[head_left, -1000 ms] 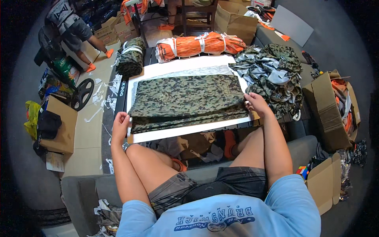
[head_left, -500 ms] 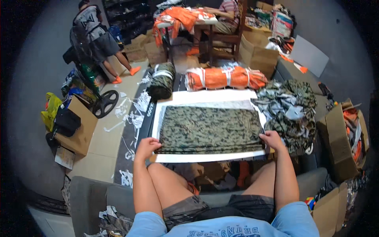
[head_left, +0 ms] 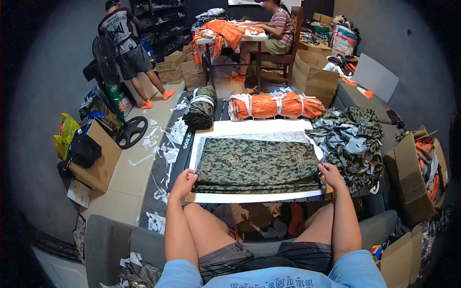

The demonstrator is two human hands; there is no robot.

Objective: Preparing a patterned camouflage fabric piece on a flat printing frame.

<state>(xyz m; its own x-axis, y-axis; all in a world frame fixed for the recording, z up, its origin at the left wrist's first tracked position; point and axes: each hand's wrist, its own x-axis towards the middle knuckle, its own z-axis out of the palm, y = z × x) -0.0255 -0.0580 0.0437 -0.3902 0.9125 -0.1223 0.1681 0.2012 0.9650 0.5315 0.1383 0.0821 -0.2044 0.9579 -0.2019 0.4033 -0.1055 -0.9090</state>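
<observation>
Pinching opposite edges of the camouflage cloth stack (head_left: 254,161) on the white board (head_left: 254,197), the left hand (head_left: 184,184) and right hand (head_left: 331,175) apparently hold it flat. Beyond the board lies an orange bundle (head_left: 269,106), likely out of the way.

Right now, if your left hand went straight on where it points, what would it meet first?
Probably the camouflage cloth: its edge is right by the left hand, though depth is unclear.
</observation>
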